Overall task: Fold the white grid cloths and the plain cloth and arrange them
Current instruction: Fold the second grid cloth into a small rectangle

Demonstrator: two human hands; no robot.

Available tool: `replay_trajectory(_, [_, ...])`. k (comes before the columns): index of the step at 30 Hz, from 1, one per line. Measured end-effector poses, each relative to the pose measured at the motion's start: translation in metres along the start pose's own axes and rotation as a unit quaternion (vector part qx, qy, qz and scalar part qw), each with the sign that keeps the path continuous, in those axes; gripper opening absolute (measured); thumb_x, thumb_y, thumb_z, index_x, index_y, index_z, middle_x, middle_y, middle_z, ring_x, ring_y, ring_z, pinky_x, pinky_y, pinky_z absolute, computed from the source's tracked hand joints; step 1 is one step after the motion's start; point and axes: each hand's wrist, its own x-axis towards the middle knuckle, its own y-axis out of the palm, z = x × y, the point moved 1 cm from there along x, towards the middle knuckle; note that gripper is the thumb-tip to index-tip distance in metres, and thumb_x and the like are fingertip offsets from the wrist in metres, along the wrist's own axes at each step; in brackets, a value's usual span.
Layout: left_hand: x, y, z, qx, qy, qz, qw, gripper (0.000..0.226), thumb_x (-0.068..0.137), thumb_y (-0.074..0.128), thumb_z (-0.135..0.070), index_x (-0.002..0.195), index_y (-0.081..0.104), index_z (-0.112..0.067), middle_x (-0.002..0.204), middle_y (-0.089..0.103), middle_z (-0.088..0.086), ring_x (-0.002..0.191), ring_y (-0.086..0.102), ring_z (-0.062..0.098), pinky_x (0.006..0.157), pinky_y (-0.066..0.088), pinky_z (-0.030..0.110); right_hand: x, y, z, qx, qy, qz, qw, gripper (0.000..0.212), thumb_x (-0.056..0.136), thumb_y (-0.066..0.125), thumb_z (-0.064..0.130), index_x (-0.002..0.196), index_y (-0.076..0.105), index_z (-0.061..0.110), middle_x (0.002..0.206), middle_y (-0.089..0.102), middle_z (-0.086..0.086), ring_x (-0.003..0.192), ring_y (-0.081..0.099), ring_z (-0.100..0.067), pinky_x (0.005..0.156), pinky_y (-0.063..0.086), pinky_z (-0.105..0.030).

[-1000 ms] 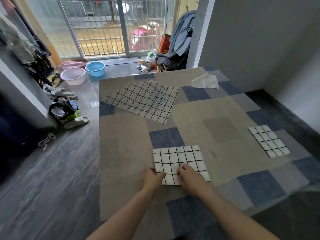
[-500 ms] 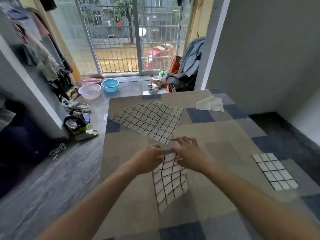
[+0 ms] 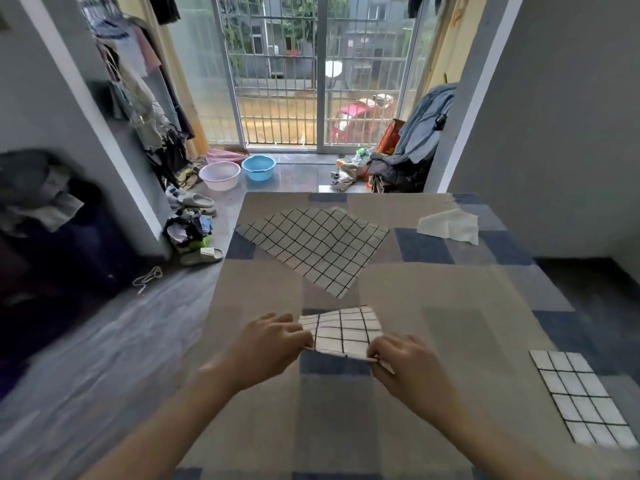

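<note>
A small white grid cloth (image 3: 341, 332) hangs folded between my hands, just above the patchwork rug (image 3: 270, 410). My left hand (image 3: 266, 348) pinches its left near corner and my right hand (image 3: 405, 367) pinches its right near corner. A large white grid cloth (image 3: 311, 247) lies spread flat on the rug farther away. A folded grid cloth (image 3: 581, 400) lies flat at the right. The plain white cloth (image 3: 448, 225) lies crumpled at the far right of the rug.
Left of the rug is grey floor with slippers (image 3: 201, 256) and a pile of clothes (image 3: 188, 228). Two basins (image 3: 239, 171) stand by the barred glass door. A grey wall (image 3: 554, 116) runs along the right.
The small grid cloth was lifted off the rug by both hands, held up hanging, and now is drawn out sideways between them, folded smaller. The view has tilted up toward the door.
</note>
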Motion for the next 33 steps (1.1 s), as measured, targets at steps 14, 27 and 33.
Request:
replay_trajectory(14, [-0.075,0.117,-0.053,-0.320,-0.211,0.103,0.918,0.008,0.083,0.058,-0.019,0.086,0.054,-0.025,0.088,0.050,-0.015,0.075,0.052,0.003,0.068,0.043,0.021,-0.075,0.082,-0.028,0.212,0.092,0.161,0.959,0.028,0.071,0.069,0.016,0.089,0.055,0.033,0.071,0.063,0.015,0.064,0.056,-0.001,0.060,0.034,-0.008])
replay_trajectory(27, [-0.041,0.167,-0.027,-0.421,-0.543,0.020,0.726,0.066,0.081,0.077,-0.023,0.136,0.041,-0.017,0.076,0.062,0.003,0.070,0.058,0.010,0.064,0.044,0.019,0.006,0.116,-0.071,0.176,0.268,0.232,0.918,0.016,0.083,0.061,0.022,0.097,0.057,0.028,0.083,0.066,0.001,0.076,0.061,-0.020,0.066,0.048,-0.033])
replay_trajectory(33, [-0.038,0.174,-0.032,-0.484,-0.517,0.037,0.705,0.069,0.077,0.079,-0.027,0.129,0.037,-0.042,0.075,0.070,0.006,0.067,0.064,0.010,0.069,0.053,0.032,-0.001,0.123,-0.069,0.134,0.270,0.216,0.929,0.015,0.085,0.057,0.022,0.100,0.054,0.026,0.089,0.064,-0.002,0.081,0.059,-0.024,0.062,0.034,-0.028])
